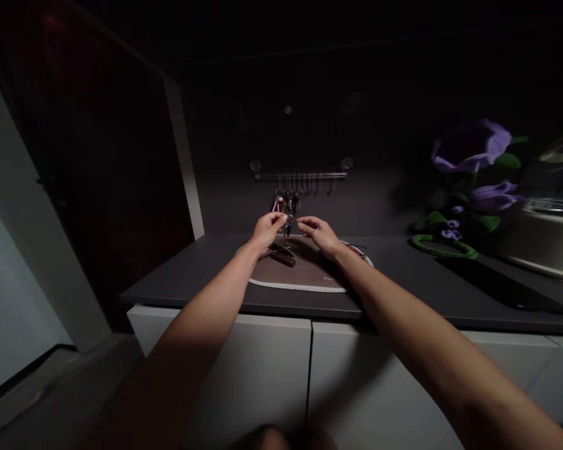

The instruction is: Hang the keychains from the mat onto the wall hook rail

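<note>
Over the mat (281,278), my left hand (266,229) pinches one side of a thin metal key ring (291,217) between thumb and forefinger. Facing it, my right hand (321,234) has its thumb and fingertips brought together at the ring's other side. A few keys (288,231) dangle from the ring between the hands; their number is hard to make out. Below lies a small brown bar-shaped object (283,257) with dark items beside it. Behind the hands, several key bunches (289,199), one with a pink strap (276,204), hang from a wall rail (304,175) with hooks.
The dark countertop (182,265) runs above white cabinet doors (263,369). To the right stand purple flowers (473,147) with a green ring-shaped base (443,247), a flat black object (502,284) and a large cream appliance (551,231). A cord-like item lies partly behind my right wrist.
</note>
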Motion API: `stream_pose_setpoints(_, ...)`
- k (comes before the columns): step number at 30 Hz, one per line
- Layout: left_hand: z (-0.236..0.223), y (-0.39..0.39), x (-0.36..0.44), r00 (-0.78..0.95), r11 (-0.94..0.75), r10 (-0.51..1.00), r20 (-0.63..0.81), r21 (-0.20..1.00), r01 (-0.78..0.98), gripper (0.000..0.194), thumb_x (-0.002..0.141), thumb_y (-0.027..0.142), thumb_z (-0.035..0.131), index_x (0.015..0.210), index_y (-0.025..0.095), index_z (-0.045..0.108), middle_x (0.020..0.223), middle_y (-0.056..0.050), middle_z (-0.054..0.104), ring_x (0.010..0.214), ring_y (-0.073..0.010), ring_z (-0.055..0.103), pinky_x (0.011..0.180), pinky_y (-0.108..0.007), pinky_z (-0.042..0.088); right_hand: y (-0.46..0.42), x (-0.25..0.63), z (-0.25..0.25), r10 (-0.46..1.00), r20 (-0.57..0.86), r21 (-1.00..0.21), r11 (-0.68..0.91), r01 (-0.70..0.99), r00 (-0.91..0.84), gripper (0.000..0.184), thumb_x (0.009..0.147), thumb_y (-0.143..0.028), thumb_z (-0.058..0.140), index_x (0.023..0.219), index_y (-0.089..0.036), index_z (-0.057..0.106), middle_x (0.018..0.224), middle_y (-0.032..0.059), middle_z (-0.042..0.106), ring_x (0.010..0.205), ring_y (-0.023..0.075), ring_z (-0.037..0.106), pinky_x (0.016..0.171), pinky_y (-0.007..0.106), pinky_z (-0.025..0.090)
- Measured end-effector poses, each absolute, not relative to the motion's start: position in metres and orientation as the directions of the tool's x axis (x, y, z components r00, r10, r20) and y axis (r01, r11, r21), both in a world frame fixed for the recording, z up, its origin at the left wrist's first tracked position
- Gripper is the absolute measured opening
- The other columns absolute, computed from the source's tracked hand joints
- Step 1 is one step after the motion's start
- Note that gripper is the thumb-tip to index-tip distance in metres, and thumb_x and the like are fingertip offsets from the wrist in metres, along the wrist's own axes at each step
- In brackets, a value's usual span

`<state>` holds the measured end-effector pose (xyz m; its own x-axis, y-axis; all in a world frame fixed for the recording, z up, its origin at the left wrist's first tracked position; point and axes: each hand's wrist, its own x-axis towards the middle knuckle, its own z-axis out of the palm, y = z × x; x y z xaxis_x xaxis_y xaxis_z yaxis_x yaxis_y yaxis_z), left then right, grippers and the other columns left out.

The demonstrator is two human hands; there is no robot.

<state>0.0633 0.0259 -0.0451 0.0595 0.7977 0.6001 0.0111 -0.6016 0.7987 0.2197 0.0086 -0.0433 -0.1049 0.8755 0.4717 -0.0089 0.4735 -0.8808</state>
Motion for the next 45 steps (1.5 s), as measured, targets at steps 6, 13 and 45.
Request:
stream_pose_setpoints(6,-0.045,0.023,0.067,0.048,-0.561,0.826,0.562,0.827,-0.03,0.031,0.065,0.04,0.062,0.082,0.013,0.062,0.076,-0.002,0.063,0.065,-0.0095,0.051,0.062,-0.022,0.04,0.009,0.216,-0.046,0.849,0.507,-0.862,0.502,-0.072,-0.15,0.027,0.059,-0.034,0.07,0.079,-0.017,0.064,0.078,-0.0002,0.061,0.074,0.0096,0.052,0.07,0.024,0.043)
stream_pose_setpoints(13,-0.046,0.023,0.071,0.065,-0.521,0.845,0.531,0.845,-0.12,0.036,0.059,0.043,0.067,0.08,0.014,0.063,0.075,-0.002,0.063,0.062,-0.0082,0.05,0.06,-0.022,0.04,0.007,0.215,-0.047,0.879,0.462,-0.884,0.446,-0.14,-0.119,0.029,0.053,-0.035,0.073,0.072,-0.016,0.062,0.072,-0.002,0.059,0.069,0.008,0.052,0.069,0.023,0.044)
stream_pose_setpoints(45,-0.055,0.035,0.066,-0.079,-0.579,0.767,0.637,0.739,0.344,0.014,0.069,0.025,0.055,0.063,0.015,0.063,0.061,-0.002,0.06,0.059,-0.0132,0.051,0.062,-0.026,0.039,0.053,0.23,0.038,0.94,0.34,-0.93,0.342,-0.138,0.038,0.009,0.082,-0.016,0.045,0.074,-0.017,0.045,0.056,0.0004,0.054,0.047,0.0094,0.055,0.048,0.024,0.049)
